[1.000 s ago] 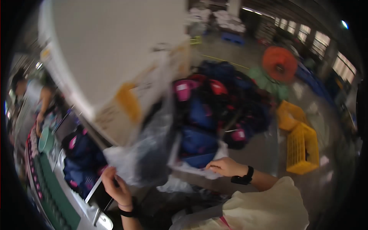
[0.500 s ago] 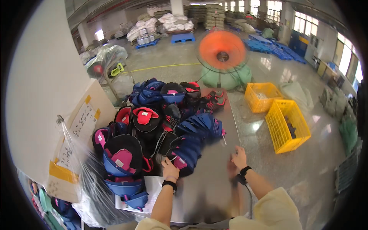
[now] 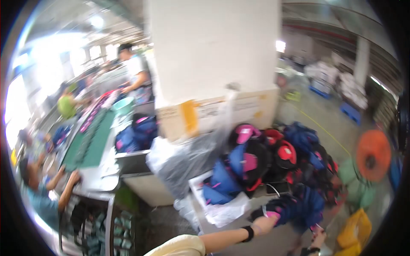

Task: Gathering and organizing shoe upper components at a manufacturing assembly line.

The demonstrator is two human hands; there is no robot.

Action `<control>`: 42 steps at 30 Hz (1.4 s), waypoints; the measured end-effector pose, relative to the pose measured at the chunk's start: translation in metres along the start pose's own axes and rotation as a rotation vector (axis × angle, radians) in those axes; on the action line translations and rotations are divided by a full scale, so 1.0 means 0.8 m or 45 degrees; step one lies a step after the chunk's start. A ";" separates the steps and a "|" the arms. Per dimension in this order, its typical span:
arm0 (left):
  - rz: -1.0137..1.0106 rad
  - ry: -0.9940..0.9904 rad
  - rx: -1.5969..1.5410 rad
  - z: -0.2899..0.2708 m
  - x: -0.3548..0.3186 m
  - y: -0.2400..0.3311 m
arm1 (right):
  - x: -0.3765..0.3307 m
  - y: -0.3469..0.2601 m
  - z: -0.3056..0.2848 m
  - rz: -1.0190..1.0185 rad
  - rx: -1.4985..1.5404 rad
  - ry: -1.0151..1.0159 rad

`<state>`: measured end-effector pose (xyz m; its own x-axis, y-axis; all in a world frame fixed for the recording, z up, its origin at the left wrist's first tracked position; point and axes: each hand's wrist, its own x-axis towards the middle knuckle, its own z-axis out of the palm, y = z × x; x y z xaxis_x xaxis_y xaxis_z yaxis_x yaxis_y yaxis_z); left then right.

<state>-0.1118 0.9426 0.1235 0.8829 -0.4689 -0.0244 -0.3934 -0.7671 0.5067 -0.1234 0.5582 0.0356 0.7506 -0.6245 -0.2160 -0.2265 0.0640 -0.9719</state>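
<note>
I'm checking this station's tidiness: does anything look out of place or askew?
Mildly: the pile of shoe uppers looks jumbled, pieces facing different ways, and the white sheet by its near left stack looks rumpled. Blur hides finer detail.

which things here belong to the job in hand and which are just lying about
In hand:
Dark blue shoe pieces in a row, left hand at their pink end
Right hand, blurred, near the far end
Grey table beneath

Lying about:
Orange fan
Yellow crates
Clear plastic bag
Green tub
</note>
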 end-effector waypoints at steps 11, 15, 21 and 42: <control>-0.324 0.583 -0.227 -0.092 -0.429 0.123 | -0.150 -0.248 0.005 -0.777 0.666 -0.940; -0.759 1.067 -0.010 -0.037 -0.663 0.169 | -0.417 -0.253 0.120 -0.869 0.376 -1.377; -1.699 1.473 0.288 0.084 -0.972 0.300 | -0.843 -0.218 0.159 -0.672 0.707 -2.659; -0.476 4.329 -1.096 0.401 -1.599 0.390 | -1.710 0.253 0.006 1.041 -0.654 -3.445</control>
<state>-1.4462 1.1631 0.0364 -0.6599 0.5171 -0.5451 -0.7481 -0.3854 0.5402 -1.1930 1.4292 0.1335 -0.6753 0.7057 -0.2144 -0.3410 -0.5565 -0.7576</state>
